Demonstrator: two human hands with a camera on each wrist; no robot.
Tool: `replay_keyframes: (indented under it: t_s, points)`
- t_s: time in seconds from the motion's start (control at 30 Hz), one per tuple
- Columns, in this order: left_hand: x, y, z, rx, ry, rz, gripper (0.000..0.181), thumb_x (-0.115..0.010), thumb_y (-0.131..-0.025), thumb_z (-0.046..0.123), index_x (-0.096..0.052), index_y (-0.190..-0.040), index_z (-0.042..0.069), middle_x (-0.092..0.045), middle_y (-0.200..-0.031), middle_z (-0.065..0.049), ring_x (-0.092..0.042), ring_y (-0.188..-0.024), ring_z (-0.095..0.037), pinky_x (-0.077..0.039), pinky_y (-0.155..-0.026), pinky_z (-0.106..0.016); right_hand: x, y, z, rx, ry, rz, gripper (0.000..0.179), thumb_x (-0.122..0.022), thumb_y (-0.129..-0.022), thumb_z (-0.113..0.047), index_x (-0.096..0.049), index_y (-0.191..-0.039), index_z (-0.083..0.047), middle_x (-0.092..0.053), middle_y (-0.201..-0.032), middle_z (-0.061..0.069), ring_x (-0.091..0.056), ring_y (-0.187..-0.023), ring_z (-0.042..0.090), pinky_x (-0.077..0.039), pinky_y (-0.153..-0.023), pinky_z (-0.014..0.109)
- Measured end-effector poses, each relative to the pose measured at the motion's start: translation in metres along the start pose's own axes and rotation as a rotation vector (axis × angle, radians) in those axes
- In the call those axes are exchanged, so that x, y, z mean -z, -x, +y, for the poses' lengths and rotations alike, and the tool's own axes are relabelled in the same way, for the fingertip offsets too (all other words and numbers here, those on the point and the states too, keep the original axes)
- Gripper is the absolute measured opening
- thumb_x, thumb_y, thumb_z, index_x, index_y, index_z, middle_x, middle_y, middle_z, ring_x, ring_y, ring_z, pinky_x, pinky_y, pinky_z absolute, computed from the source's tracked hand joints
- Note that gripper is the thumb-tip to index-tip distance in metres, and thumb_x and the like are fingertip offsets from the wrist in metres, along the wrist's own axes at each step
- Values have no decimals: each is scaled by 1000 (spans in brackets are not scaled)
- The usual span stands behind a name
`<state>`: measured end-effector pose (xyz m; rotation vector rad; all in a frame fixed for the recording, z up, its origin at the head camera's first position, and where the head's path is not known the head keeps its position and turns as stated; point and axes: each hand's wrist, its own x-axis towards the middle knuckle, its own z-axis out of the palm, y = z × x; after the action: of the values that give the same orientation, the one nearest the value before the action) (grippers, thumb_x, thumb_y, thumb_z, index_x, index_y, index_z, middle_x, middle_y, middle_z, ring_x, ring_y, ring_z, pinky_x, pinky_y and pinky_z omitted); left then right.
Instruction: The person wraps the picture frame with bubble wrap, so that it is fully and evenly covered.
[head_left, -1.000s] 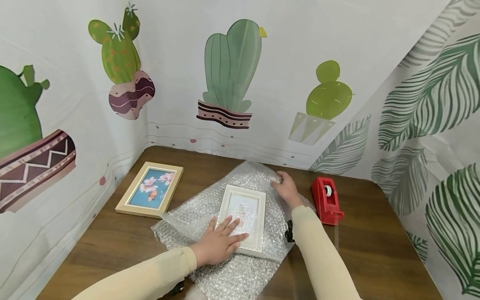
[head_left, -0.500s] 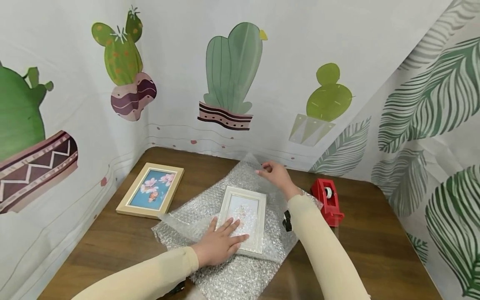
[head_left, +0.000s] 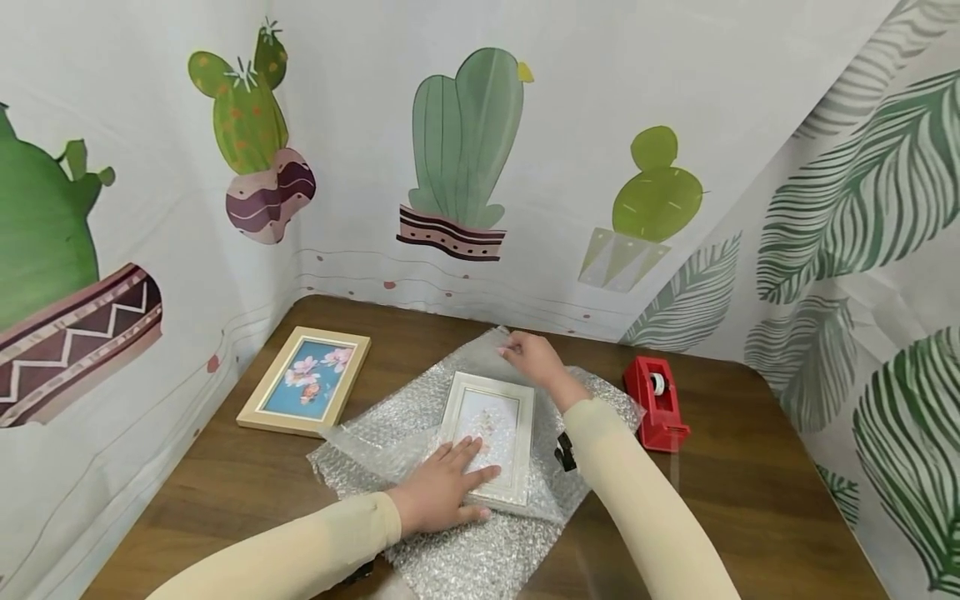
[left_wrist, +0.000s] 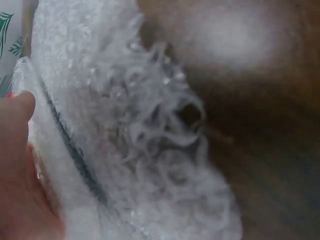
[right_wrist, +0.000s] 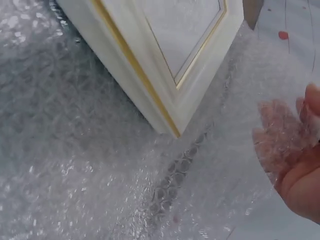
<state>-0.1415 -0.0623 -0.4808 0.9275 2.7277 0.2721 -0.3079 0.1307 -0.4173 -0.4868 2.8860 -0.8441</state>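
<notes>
A white picture frame (head_left: 521, 450) with a thin gold line lies on a sheet of bubble wrap (head_left: 480, 554) in the head view. Part of the wrap folds over the frame from the left and lower side. My left hand (head_left: 438, 492) rests spread on the frame's lower left, pressing the folded wrap. Beyond the frame's top edge, my right hand (head_left: 536, 360) pinches the far corner of the wrap. In the right wrist view, the fingers of the right hand (right_wrist: 302, 192) show through the clear wrap, beside the frame's corner (right_wrist: 172, 120).
A second picture frame (head_left: 251, 408), light wood with pink blossoms on blue, lies at the left of the brown table (head_left: 750, 500). To the right stands a red tape dispenser (head_left: 660, 425), close to a wrap corner. A printed cloth wall (head_left: 555, 167) borders the table's back.
My right hand has moved left along the far side of the wrap and now pinches its far corner, which is lifted and bent. The left hand stays on the white frame.
</notes>
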Motion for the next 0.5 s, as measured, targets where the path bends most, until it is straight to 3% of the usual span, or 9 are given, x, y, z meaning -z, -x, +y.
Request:
replay_keyframes:
  t_s: [0.2, 0.37, 0.5]
  points:
    - [-4, -1, 1, -1, 15, 51, 64, -49, -105, 51, -41, -158, 16, -32, -167, -20, -31, -156, -37, -31, -126, -55, -1, 14, -6, 37, 79, 39, 33, -51, -108, -23, -69, -124, -2, -75, -100, 18, -69, -85, 31, -56, -83, 45]
    - [-2, -3, 5, 23, 52, 32, 63, -48, -105, 50, -42, -157, 16, -29, -168, -21, -28, -157, -38, -28, -127, -56, -10, 38, -7, 41, 26, 17, 37, -52, -107, -25, -69, -129, -1, -73, -124, 22, -70, -115, 36, -56, -101, 50]
    - [-2, -4, 9, 49, 31, 28, 64, -48, -104, 51, -42, -158, 17, -29, -168, -20, -28, -158, -37, -28, -127, -55, -18, 57, -6, 45, -19, -15, 36, -54, -106, -24, -70, -128, 0, -70, -131, 21, -66, -124, 39, -54, -105, 53]
